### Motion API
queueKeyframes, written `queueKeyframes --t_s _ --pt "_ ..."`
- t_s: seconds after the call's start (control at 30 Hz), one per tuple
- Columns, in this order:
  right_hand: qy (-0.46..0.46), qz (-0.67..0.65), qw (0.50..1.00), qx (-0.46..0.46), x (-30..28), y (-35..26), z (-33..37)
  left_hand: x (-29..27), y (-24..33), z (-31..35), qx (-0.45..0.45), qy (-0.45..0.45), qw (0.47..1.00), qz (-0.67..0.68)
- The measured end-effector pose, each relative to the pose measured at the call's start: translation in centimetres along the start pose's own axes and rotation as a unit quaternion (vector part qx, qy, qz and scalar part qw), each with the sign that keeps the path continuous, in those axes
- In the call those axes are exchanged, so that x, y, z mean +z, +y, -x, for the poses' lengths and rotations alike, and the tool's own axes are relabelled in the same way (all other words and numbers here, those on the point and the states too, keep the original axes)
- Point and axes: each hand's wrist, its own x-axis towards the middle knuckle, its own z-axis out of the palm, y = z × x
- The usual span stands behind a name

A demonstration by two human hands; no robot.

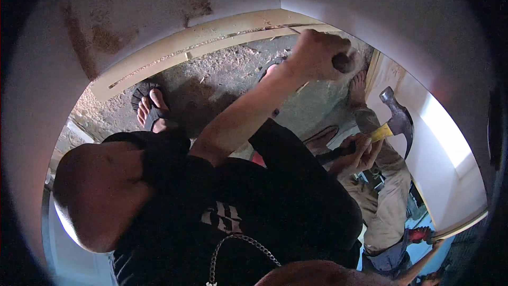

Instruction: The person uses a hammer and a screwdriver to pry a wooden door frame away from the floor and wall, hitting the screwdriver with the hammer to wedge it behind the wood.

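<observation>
My left hand point(320, 55) is closed in a fist around what looks like a chisel, most of it hidden by my fingers. Its round dark butt point(343, 63) shows at one side of the fist, and a thin tip point(292, 29) sticks out at the other, by the far end of a long groove in a pale wooden board point(153, 62). Lower and to the right, my right hand point(360, 154) grips a claw hammer point(398, 117) by its yellow and black handle. The hammer's dark metal head is raised, apart from the chisel.
Wood chips lie over the rough floor point(233, 69). My sandalled foot point(151, 103) stands beside the board. At right, another person's legs in beige trousers point(389, 201) and a bare foot point(357, 86) are close by. A white panel point(428, 143) stands beyond the hammer.
</observation>
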Motion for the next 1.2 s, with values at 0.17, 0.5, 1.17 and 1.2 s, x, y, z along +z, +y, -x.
queueKeyframes --t_s 0.17,0.5,1.17,1.2 --pt "0.02 -0.004 0.999 0.027 -0.1 -0.2 0.1 -4.9 1.8 0.9 -0.056 0.069 0.996 -0.015" --pt "0.031 -0.011 0.999 0.016 0.1 1.0 0.4 -0.3 2.6 2.5 0.048 -0.02 0.996 0.077" --pt "0.047 -0.074 0.992 -0.089 2.7 -0.4 -1.5 -2.2 0.4 -1.6 -0.127 -0.164 0.978 0.011" --pt "0.084 -0.079 0.987 -0.111 3.5 -0.6 -1.7 -2.3 0.4 -1.6 -0.138 -0.182 0.973 0.012"
